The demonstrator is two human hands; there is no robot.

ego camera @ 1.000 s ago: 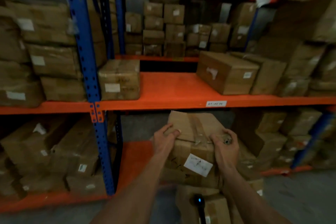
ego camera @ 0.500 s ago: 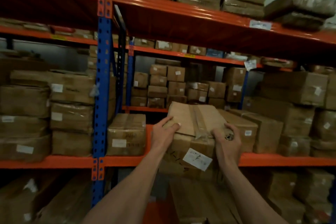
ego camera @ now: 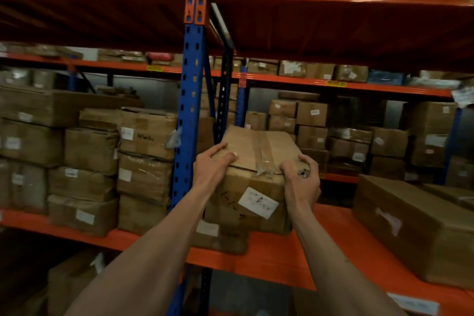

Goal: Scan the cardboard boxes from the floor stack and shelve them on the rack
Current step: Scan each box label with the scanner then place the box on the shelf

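Seemingly of middling weight, the cardboard box (ego camera: pixel 252 179) looks soft-walled and creased, its taped top flaps lifting, so it is best taken at the two near top corners, where the left hand (ego camera: pixel 211 168) and right hand (ego camera: pixel 301 181) each curl over the edge and grip it. Compared with a second ago, the box has risen from below the orange shelf (ego camera: pixel 272 259) to just over it, above a smaller shelved box (ego camera: pixel 220 238) right of the blue upright (ego camera: pixel 188 120).

Head view faces the rack (ego camera: pixel 256 259) from close range.
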